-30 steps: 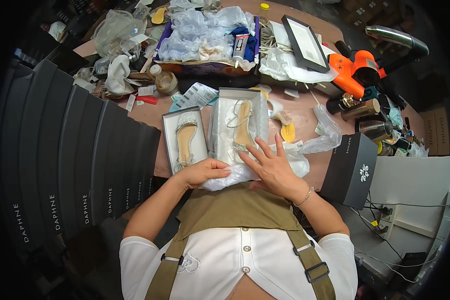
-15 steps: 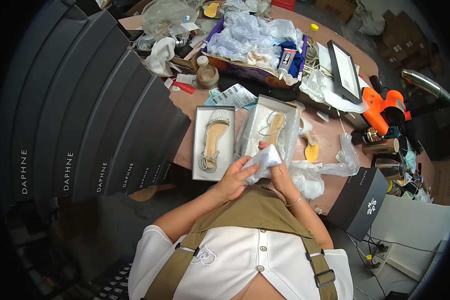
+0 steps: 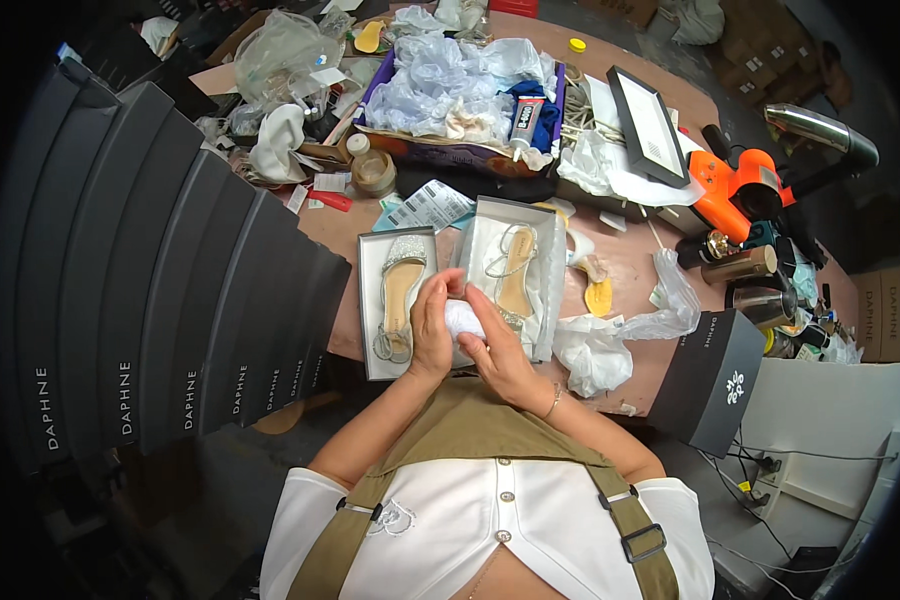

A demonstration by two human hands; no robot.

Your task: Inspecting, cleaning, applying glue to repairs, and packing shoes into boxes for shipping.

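Observation:
A rounded wad of white tissue paper (image 3: 463, 318) is cupped between my two hands. My left hand (image 3: 433, 328) presses on its left side, and my right hand (image 3: 500, 352) closes round its right side. Just beyond them, a silver glittery sandal (image 3: 402, 285) lies in a shallow grey box lid (image 3: 367, 300). Beside it, a second strappy sandal (image 3: 516, 275) rests on white tissue inside a grey shoebox (image 3: 555, 250). My hands hide part of both sandals.
Tall stacks of dark shoeboxes (image 3: 170, 300) rise at the left. Further back stand a purple-edged carton (image 3: 450, 155) of plastic bags with a glue tube (image 3: 527, 122), and a jar (image 3: 372, 170). An orange heat gun (image 3: 735, 190), crumpled plastic (image 3: 595, 355) and a dark box (image 3: 705, 380) are to the right.
The loosely crumpled white paper has become a compact rounded wad. Both hands now wrap it from the sides, with their fingers pointing away from me. The view has shifted slightly.

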